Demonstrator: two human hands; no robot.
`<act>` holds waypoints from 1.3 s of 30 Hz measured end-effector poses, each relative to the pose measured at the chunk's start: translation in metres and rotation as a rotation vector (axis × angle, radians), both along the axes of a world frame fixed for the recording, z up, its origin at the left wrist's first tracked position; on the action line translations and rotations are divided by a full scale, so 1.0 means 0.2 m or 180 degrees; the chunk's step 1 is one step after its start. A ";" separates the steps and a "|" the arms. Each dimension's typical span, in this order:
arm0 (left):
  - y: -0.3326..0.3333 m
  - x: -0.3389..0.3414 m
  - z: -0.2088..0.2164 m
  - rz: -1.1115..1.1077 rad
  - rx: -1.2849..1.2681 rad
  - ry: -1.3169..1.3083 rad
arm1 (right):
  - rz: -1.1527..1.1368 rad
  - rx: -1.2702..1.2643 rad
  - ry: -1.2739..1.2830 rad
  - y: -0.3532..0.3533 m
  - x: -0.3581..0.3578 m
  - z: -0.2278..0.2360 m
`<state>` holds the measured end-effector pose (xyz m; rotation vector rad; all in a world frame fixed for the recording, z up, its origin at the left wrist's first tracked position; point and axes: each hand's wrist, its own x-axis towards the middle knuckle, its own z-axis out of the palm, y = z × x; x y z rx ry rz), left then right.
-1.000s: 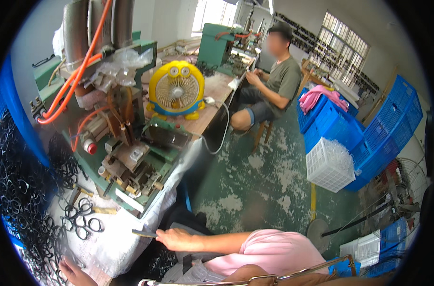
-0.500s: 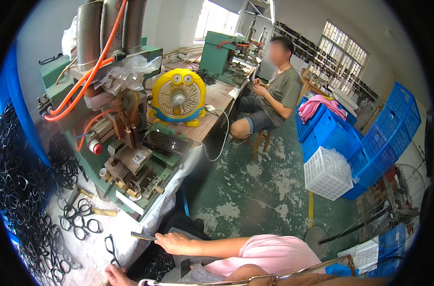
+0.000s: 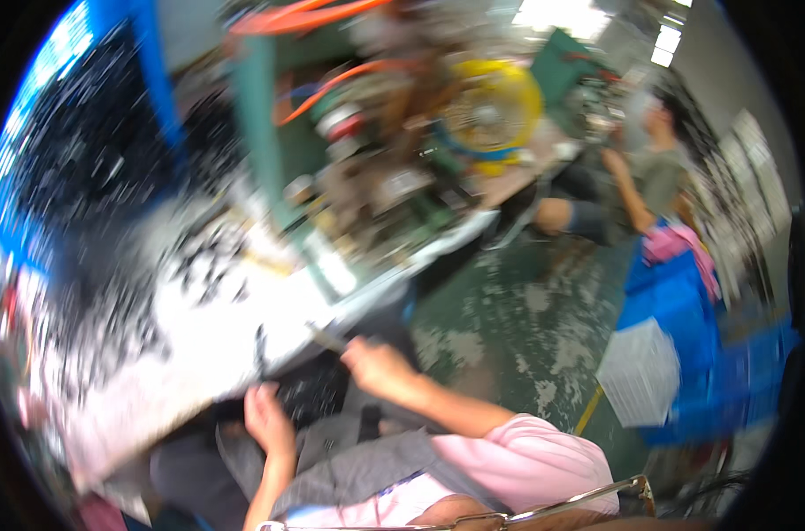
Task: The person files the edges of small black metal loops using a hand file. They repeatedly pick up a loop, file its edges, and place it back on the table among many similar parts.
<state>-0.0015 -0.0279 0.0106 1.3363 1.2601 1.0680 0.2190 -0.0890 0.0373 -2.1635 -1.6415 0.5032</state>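
Note:
Blurred by motion, my left hand is closed at the table's front edge, pinching a black eyeglass frame that sticks up from the fingers. To its right, my right hand is wrapped round a thin, flat, file-like tool that points up and left. A gap separates the tool's tip from the frame. On the white-covered table ahead lie several loose black eyeglass frames. A larger heap of black frames fills the far left.
A green press machine with orange hoses stands on the table. Past it is a yellow fan. A seated person works farther right. Blue crates and a white crate stand on the green floor.
The view has swung left, so the machine, fan and person sit farther right and more blurred. More of my left hand and forearm shows. Both hands keep hold of the frame and tool.

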 end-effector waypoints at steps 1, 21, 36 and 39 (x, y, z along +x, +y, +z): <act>-0.01 -0.01 -0.02 -0.0002 -0.0053 -0.0058 | 0.0018 0.0361 0.0186 0.00 0.00 0.01; 0.05 0.00 -0.04 -0.0431 0.1168 0.0658 | 0.1329 -0.0173 0.0515 0.05 -0.19 0.26; 0.06 -0.02 -0.04 -0.0517 0.1486 0.0903 | 0.1537 -0.0640 0.0178 0.13 -0.21 0.29; 0.06 -0.02 -0.08 -0.0484 0.1524 0.0839 | 0.1481 -0.0003 0.0301 0.20 -0.25 0.16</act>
